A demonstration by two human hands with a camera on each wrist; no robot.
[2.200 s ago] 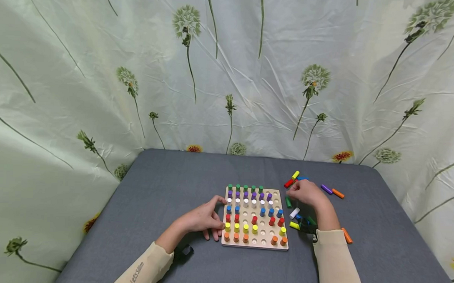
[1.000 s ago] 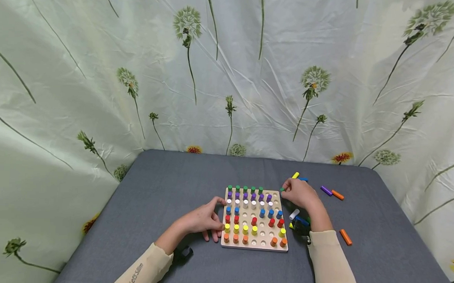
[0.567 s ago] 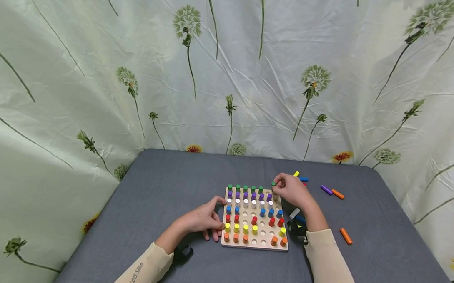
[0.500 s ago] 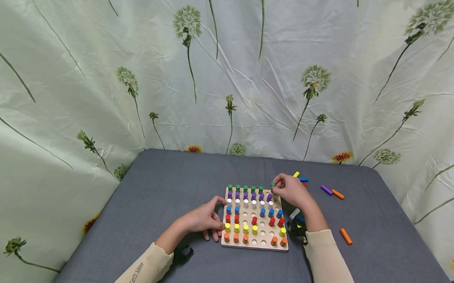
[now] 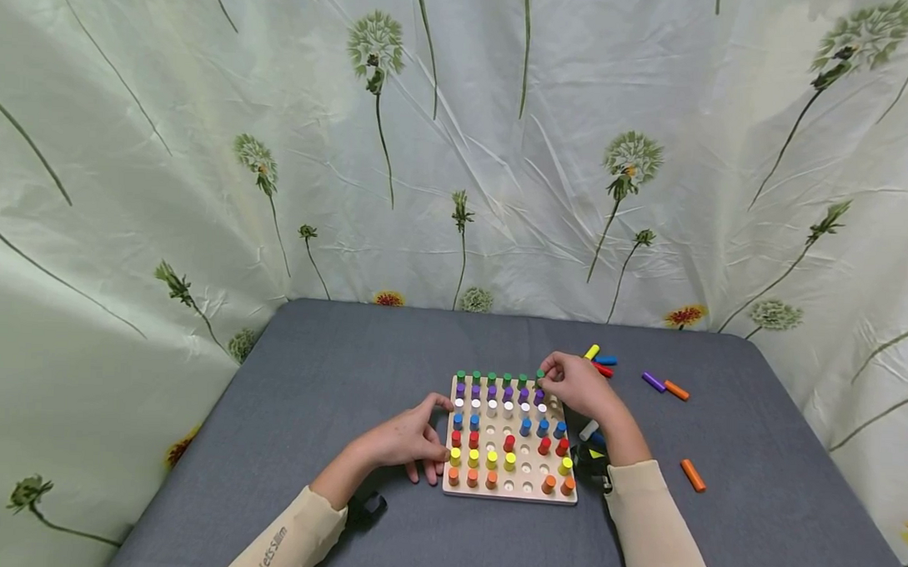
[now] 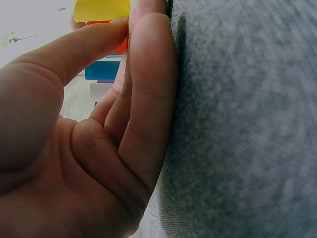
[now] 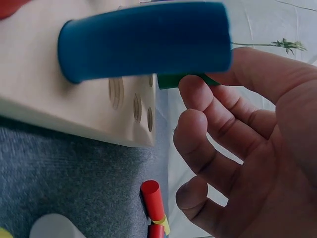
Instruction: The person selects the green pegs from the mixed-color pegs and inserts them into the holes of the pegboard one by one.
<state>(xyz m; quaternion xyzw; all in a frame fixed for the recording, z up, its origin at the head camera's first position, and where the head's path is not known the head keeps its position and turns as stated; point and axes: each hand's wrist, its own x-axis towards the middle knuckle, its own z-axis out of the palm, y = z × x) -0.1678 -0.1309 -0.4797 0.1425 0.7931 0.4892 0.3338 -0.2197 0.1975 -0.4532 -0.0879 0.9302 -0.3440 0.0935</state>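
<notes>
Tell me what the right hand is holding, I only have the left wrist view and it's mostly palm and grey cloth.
Observer: The right hand pinches a green peg at the far row of the wooden pegboard.
Operator: Is that peg seated in a hole?
Observer: Cannot tell; fingertips cover its lower end in both views.
Operator: Where does my left hand sit on the board?
Observer: The left hand rests at the board's left edge, fingertips against it.
Operator: Any loose pegs left?
Observer: Yes, an orange peg lies on the grey cloth to the right.
</notes>
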